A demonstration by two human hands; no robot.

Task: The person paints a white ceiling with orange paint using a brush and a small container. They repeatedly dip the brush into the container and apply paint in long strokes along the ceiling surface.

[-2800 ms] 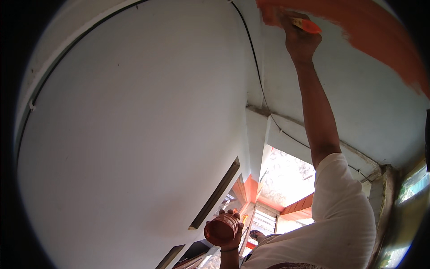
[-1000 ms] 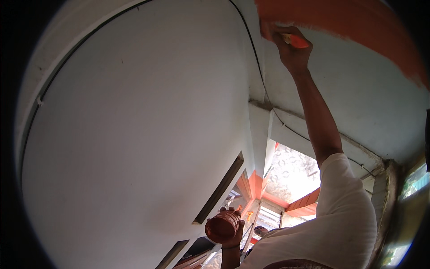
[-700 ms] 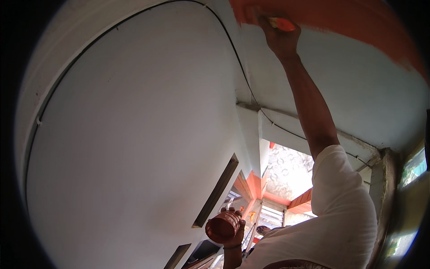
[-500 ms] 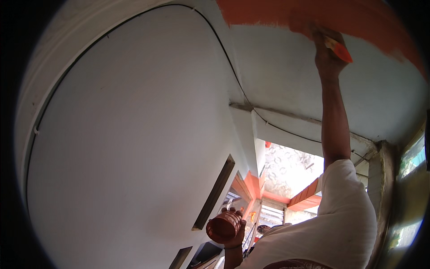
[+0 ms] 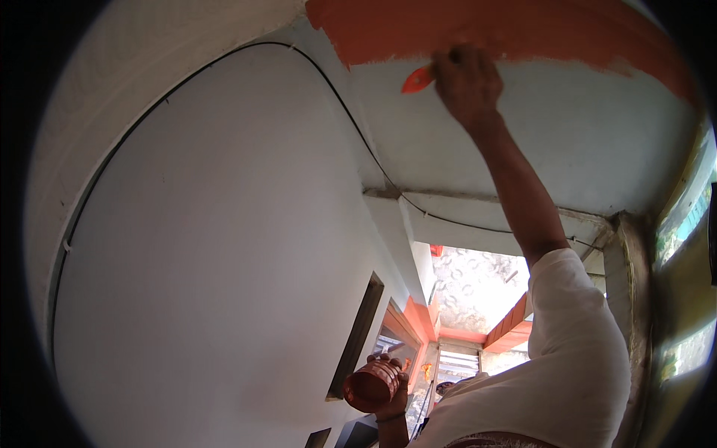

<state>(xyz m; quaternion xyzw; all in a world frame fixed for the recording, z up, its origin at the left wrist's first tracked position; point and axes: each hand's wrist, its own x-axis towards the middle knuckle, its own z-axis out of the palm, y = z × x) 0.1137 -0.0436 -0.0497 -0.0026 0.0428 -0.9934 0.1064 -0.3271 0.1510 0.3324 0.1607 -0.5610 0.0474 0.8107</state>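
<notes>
Orange paint (image 5: 553,33) spreads behind the right fingers (image 5: 482,71), which grip a brush (image 5: 418,79). Left fingers (image 5: 396,364) hold a cup (image 5: 382,375).

The shirt (image 5: 523,396) is white, short-sleeved — the left wristband (image 5: 390,418) dark.

No lettering, label, number or sign can be read anywhere in view

Right grip (image 5: 470,86) around paintbrush (image 5: 417,79) at orange paint (image 5: 545,30), left grip (image 5: 396,400) around reddish-brown cup (image 5: 368,388)
</notes>
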